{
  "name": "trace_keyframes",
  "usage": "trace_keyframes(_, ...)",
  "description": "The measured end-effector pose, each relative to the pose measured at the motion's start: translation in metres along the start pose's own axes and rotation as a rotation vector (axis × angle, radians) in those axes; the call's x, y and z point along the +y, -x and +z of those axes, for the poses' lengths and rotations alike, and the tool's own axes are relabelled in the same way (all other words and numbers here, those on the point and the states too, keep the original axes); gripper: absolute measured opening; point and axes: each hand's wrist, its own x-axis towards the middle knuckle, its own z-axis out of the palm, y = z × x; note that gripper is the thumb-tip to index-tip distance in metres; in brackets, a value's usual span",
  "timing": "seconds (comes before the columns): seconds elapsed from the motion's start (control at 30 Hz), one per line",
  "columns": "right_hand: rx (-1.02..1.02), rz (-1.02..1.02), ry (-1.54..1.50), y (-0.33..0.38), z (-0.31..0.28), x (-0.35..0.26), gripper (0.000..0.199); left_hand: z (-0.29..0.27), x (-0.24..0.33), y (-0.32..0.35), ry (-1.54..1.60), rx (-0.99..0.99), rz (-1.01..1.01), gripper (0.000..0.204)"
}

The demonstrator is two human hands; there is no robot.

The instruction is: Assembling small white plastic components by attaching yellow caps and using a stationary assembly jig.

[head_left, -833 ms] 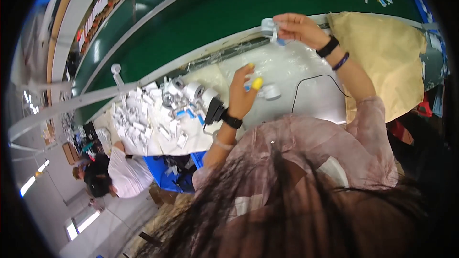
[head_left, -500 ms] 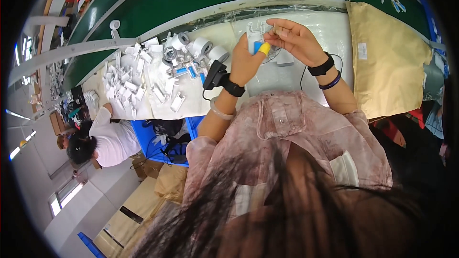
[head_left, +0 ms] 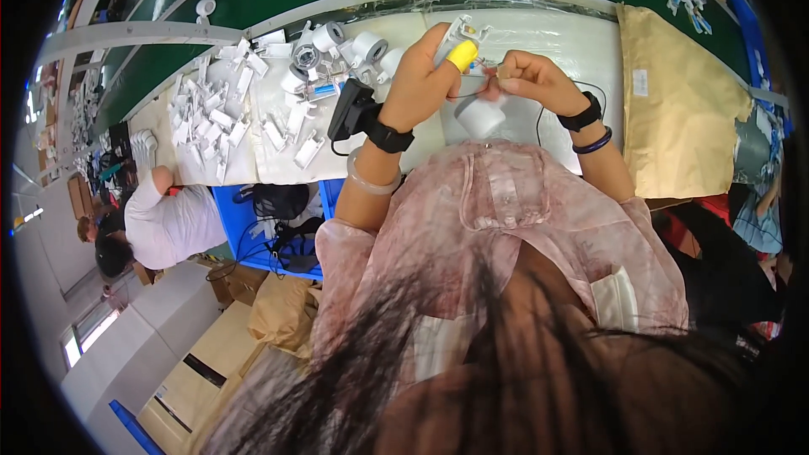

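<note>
Head view: we noted both hands had drawn in close over the worktop. Left hand gripped a small white part; right hand, earlier reaching far, pinched a thin wire beside it.

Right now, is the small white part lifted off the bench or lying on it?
Lifted. The left hand holds the small white part up above the workbench; the right hand pinches something beside it, too small to identify.
</note>
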Motion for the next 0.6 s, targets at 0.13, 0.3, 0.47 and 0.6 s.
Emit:
trace_keyframes(0.13,-0.066,0.022,-0.274,0.004,0.004,0.007,0.02,-0.012,0.01,0.004,-0.348,-0.032,0.06,0.023)
trace_keyframes(0.3,-0.073,0.317,0.01,0.003,0.012,-0.01,0.013,-0.01,0.012,0.017,-0.668,-0.051,0.348,0.023)
trace_keyframes(0.47,0.44,-0.15,0.886,0.01,0.033,-0.001,0.008,0.002,-0.008,0.025,-0.422,0.054,0.049,0.022)
trace_keyframes(0.6,0.61,-0.27,0.699,0.006,0.046,0.0,0.01,0.007,-0.027,0.021,0.149,0.039,-0.155,0.024)
